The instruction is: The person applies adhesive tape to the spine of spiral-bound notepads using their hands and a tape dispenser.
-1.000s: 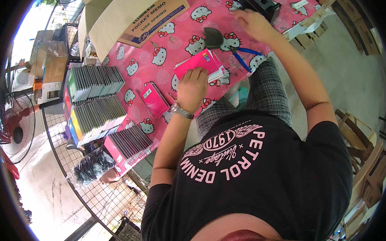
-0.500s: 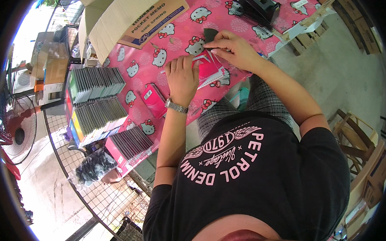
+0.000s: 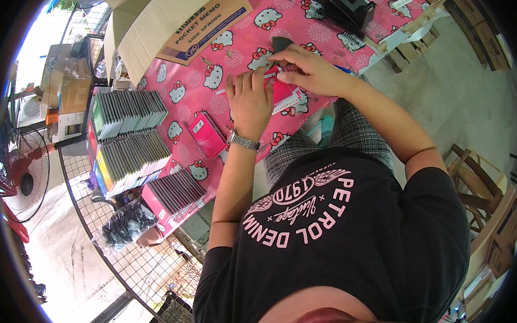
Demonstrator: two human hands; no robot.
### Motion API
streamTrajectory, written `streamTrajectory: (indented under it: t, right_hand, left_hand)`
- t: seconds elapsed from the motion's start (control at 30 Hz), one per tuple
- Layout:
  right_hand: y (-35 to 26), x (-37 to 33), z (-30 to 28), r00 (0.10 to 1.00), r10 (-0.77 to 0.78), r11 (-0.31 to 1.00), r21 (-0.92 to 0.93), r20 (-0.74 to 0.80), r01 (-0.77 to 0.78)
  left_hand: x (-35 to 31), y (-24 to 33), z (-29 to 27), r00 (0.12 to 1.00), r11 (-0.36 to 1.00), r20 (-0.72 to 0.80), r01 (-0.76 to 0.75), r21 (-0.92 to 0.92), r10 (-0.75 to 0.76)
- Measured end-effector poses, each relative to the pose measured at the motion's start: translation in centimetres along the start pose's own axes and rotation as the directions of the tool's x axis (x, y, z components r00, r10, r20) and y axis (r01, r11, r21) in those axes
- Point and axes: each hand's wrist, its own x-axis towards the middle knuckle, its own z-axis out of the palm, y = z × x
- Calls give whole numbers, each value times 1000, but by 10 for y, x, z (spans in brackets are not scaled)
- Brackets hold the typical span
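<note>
Room to pass lies between the cardboard box (image 3: 186,31) and left hand (image 3: 251,104), while notebook stacks (image 3: 134,157) block farther left.

a bright pink rectangular paper cover (image 3: 282,92), lying flat near the front edge of a pink patterned tablecloth (image 3: 246,33), partly hidden from above, thin white paper sheets (image 3: 289,102) coming out beneath its lower right side

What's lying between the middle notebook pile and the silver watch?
In the head view, a small pink notebook lies on the cloth between the middle notebook pile and the watch.
</note>
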Motion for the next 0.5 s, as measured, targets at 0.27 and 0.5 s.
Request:
streamTrajectory:
  t: [0.27, 0.5]
  right_hand:
    - [-25, 6, -12, 982, 25, 958, -285, 190, 31]
    - [107, 57, -18, 939, -146, 843, -458, 312, 283]
  left_hand:
    - [-7, 3, 2, 999, 996, 47, -11, -88, 15]
    - [-4, -6, 6, 998, 979, 51, -30, -201, 41]
